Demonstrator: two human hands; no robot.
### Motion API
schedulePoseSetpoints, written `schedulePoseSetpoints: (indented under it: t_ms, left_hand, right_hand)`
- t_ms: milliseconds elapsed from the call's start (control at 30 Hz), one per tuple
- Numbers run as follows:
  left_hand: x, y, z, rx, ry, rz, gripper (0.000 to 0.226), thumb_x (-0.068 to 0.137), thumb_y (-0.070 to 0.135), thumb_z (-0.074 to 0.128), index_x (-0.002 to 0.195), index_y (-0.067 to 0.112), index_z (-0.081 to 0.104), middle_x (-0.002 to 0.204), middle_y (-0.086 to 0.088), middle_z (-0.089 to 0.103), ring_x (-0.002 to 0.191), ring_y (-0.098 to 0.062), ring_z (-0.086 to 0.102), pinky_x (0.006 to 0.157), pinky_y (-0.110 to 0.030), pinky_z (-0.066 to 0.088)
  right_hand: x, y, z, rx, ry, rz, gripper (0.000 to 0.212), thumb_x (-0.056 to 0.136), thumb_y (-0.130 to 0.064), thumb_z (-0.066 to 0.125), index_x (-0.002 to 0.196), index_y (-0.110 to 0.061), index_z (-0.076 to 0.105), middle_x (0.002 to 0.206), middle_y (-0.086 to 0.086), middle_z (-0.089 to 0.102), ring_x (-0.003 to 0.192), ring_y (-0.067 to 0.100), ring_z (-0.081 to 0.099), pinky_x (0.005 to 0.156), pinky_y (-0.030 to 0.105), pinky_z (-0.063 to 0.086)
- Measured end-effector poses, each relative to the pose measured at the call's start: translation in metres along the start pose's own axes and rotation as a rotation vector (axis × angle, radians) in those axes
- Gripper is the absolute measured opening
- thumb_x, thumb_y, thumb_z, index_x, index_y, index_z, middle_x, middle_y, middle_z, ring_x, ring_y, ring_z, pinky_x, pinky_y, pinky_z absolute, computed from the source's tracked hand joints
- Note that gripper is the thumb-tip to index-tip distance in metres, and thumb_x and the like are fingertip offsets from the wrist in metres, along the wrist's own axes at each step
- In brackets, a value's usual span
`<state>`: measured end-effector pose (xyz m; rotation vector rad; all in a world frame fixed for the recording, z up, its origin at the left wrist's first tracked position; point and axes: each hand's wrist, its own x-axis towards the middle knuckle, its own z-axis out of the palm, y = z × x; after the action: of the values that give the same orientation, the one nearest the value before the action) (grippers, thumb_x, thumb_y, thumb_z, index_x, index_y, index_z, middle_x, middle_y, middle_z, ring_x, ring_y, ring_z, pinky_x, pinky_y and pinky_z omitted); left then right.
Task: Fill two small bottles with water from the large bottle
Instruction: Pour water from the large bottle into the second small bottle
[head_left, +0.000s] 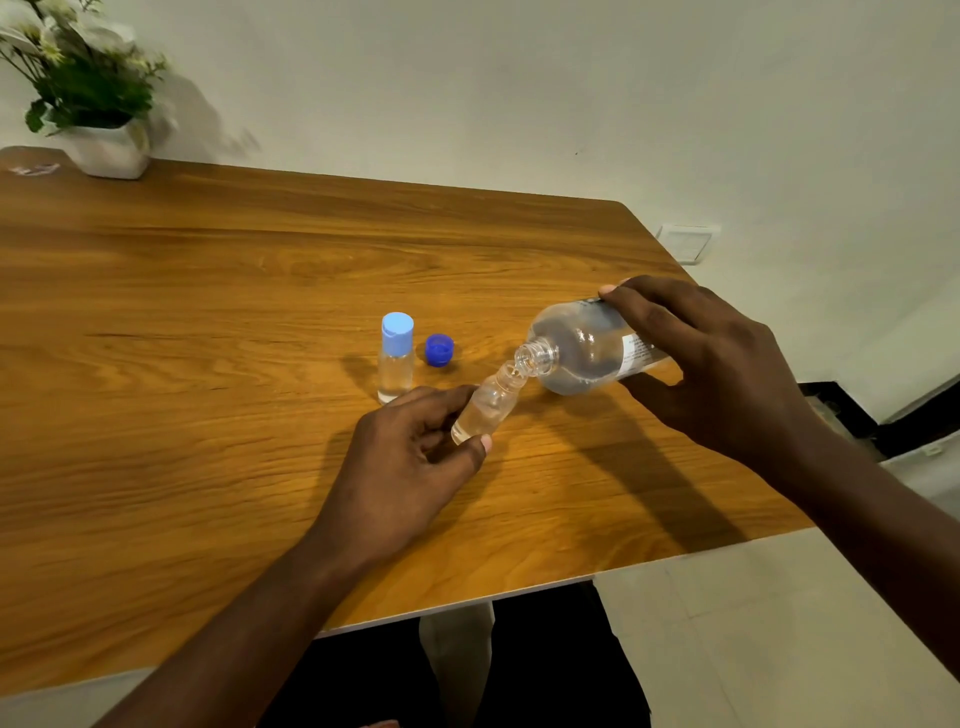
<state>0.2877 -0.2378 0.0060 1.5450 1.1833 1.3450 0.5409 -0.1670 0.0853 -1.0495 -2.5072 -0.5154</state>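
Note:
My right hand (711, 364) grips the large clear bottle (576, 351), tipped almost level with its open mouth pointing left. That mouth meets the neck of an uncapped small bottle (485, 408), which my left hand (410, 462) holds tilted between thumb and fingers just above the table. Some water sits in this small bottle. A second small bottle (396, 358) with a light blue flip cap stands upright to the left, holding water. The large bottle's dark blue cap (439, 349) lies on the table beside it.
The wooden table (208, 322) stretches wide to the left and back. A white pot with a green plant (98, 119) stands at the far left corner by the wall. The table's right edge and front edge lie close to my arms.

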Motion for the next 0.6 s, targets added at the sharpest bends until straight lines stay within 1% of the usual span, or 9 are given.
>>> schedulePoseSetpoints:
  t_ms: [67, 167, 233, 300, 433, 600]
  left_hand:
    - [0.0003, 0.0006, -0.0001, -0.001, 0.001, 0.0, 0.044, 0.076, 0.016, 0.073, 0.102, 0.051, 0.066, 0.098, 0.009, 0.068, 0.096, -0.012, 0.066, 0.089, -0.025, 0.052]
    - [0.0002, 0.0019, -0.0003, 0.01, 0.002, -0.006, 0.047, 0.078, 0.007, 0.074, 0.103, 0.046, 0.065, 0.098, 0.01, 0.068, 0.096, -0.009, 0.065, 0.089, -0.024, 0.053]
    - [-0.0002, 0.0023, -0.0007, 0.01, 0.003, -0.008, 0.047, 0.078, 0.006, 0.074, 0.103, 0.045, 0.065, 0.098, 0.01, 0.068, 0.096, -0.009, 0.065, 0.088, -0.024, 0.053]
    - [-0.0008, 0.0021, -0.0011, 0.01, 0.0, -0.005, 0.046, 0.078, 0.007, 0.074, 0.103, 0.045, 0.066, 0.098, 0.009, 0.068, 0.096, -0.01, 0.065, 0.089, -0.025, 0.053]
    - [-0.0006, 0.0018, -0.0006, 0.01, 0.003, -0.001, 0.04, 0.075, 0.02, 0.071, 0.102, 0.048, 0.066, 0.098, 0.009, 0.068, 0.096, -0.011, 0.066, 0.088, -0.025, 0.052]
    - [0.0001, 0.0021, -0.0005, 0.014, 0.0, 0.012, 0.043, 0.075, 0.019, 0.07, 0.1, 0.054, 0.064, 0.098, 0.011, 0.068, 0.096, -0.009, 0.066, 0.087, -0.022, 0.052]
  right_hand:
    - [0.0001, 0.0, -0.0003, 0.001, -0.002, 0.0, 0.076, 0.071, -0.015, 0.083, 0.139, -0.011, 0.049, 0.134, 0.015, 0.057, 0.116, 0.034, 0.058, 0.078, 0.043, 0.056]
    - [0.0003, -0.0001, -0.0006, 0.0, -0.007, 0.002, 0.076, 0.072, -0.015, 0.083, 0.139, -0.012, 0.049, 0.134, 0.014, 0.057, 0.116, 0.035, 0.058, 0.078, 0.044, 0.056]
    - [0.0003, -0.0002, -0.0007, -0.003, -0.009, 0.004, 0.076, 0.072, -0.016, 0.083, 0.139, -0.012, 0.049, 0.134, 0.014, 0.057, 0.116, 0.035, 0.058, 0.078, 0.044, 0.056]
    - [0.0001, -0.0001, -0.0005, -0.004, -0.011, 0.004, 0.076, 0.071, -0.015, 0.083, 0.14, -0.012, 0.049, 0.134, 0.014, 0.057, 0.117, 0.034, 0.058, 0.078, 0.044, 0.057]
    - [0.0002, 0.001, -0.0006, 0.0, -0.01, 0.004, 0.076, 0.072, -0.015, 0.083, 0.14, -0.013, 0.048, 0.135, 0.013, 0.057, 0.117, 0.033, 0.058, 0.077, 0.044, 0.057]
    - [0.0006, 0.0005, 0.001, 0.001, -0.015, 0.003, 0.076, 0.073, -0.015, 0.082, 0.14, -0.013, 0.048, 0.135, 0.013, 0.056, 0.117, 0.033, 0.057, 0.078, 0.043, 0.057]
